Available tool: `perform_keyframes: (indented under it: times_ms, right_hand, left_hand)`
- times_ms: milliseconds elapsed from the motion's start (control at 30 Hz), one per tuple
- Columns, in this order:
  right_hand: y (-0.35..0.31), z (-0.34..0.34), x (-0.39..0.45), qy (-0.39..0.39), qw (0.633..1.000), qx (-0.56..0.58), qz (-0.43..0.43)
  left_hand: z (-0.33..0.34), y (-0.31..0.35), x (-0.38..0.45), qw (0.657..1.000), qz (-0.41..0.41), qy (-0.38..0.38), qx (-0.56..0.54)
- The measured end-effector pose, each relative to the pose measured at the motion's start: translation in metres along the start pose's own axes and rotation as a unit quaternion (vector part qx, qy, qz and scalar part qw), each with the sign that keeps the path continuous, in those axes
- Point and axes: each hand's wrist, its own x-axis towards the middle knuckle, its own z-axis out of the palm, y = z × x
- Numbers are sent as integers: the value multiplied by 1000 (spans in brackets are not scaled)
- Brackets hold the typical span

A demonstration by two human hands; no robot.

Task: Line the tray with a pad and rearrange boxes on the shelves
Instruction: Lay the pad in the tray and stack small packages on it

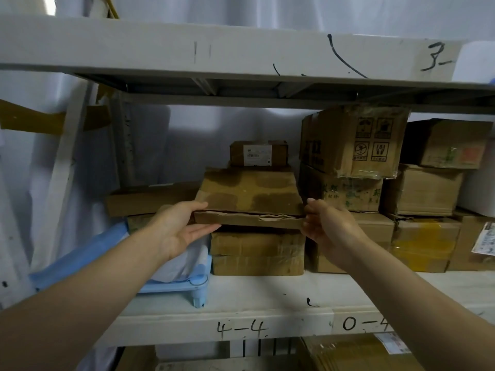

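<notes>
Flat cardboard box [249,199] at frame centre, on stack atop brown box [257,253], long axis 9-to-3, broad face up, near edge toward camera. Left hand [179,228] fingers clamp its 9 o'clock end, thumb on top, fingers beneath. Right hand [329,226] fingers pinch 3 o'clock end. Small labelled box [258,153] at 12, print unreadable. Blue tray [198,285] at 8, white pad [184,261] inside. Shelf [241,306] edge reads "4-4", "0-4"; upper shelf [241,52] reads "3-".
</notes>
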Motion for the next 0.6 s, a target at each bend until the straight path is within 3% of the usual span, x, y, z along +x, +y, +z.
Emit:
perform_keyframes:
  times_ms: [300,600]
  right_hand:
    - [24,6,2,7,990,-139,27]
    - [42,12,18,3,986,-149,79]
  left_hand:
    - [-10,5,2,997,-16,12,-70]
    - [-11,1,7,998,-35,4,-44]
